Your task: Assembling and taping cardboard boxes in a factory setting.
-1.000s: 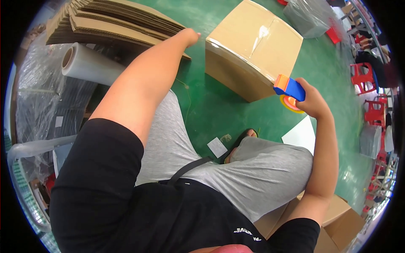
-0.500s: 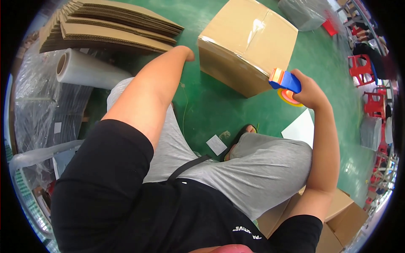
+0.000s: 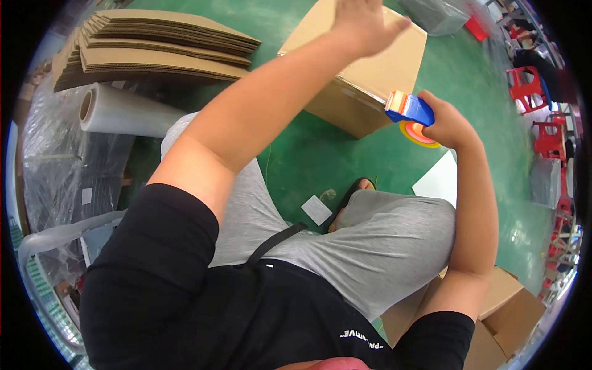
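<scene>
A closed brown cardboard box (image 3: 394, 58) stands on the floor in front of me. Over its top reaches my left hand (image 3: 365, 28), thumb spread away from the fingers and nothing in it. The fingertips run out past the upper edge of the picture, and I cannot tell whether the palm touches the cardboard. My right hand (image 3: 453, 120) is wrapped round a blue tape dispenser (image 3: 412, 110) with an orange front end and a yellow-rimmed roll below. The dispenser is beside the box's near right corner.
Flat cardboard sheets (image 3: 160, 43) lie stacked at the far left, with a roll of clear film (image 3: 126, 111) nearer me. An open carton (image 3: 512, 314) sits at lower right. Red stools (image 3: 527, 89) line the right side. A small paper (image 3: 316, 210) lies on the green floor.
My left hand has come up from the box's left side to over its top. The right hand with the tape dispenser has shifted only slightly up and left.
</scene>
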{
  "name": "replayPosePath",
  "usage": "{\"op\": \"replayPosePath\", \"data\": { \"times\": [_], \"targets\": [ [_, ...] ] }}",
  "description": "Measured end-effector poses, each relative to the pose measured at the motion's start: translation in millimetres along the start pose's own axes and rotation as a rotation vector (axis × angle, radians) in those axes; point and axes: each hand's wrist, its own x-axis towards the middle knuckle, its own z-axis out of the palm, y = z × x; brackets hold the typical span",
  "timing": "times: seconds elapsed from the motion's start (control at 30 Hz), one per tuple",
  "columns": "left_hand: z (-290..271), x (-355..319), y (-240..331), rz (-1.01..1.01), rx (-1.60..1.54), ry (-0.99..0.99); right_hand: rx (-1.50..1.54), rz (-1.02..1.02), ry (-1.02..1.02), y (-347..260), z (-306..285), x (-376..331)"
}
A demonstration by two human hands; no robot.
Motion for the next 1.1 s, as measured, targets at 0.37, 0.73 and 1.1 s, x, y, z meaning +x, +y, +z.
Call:
{"op": "replayPosePath", "data": {
  "times": [0.37, 0.73, 1.1],
  "targets": [
    [71.9, -60.3, -54.8, -0.086, 0.398, -0.425, 0.049, -0.013, 0.022, 12.4, 0.9, -3.9],
    [62.7, -34.1, -69.9, -0.209, 0.326, -0.698, 0.081, -0.080, 0.091, 3.3, -13.3, -16.2],
    [46.6, -1.7, -68.9, -0.345, 0.009, -1.006, -0.133, -0.277, 0.259, -37.4, -44.0, -26.6]
  ]
}}
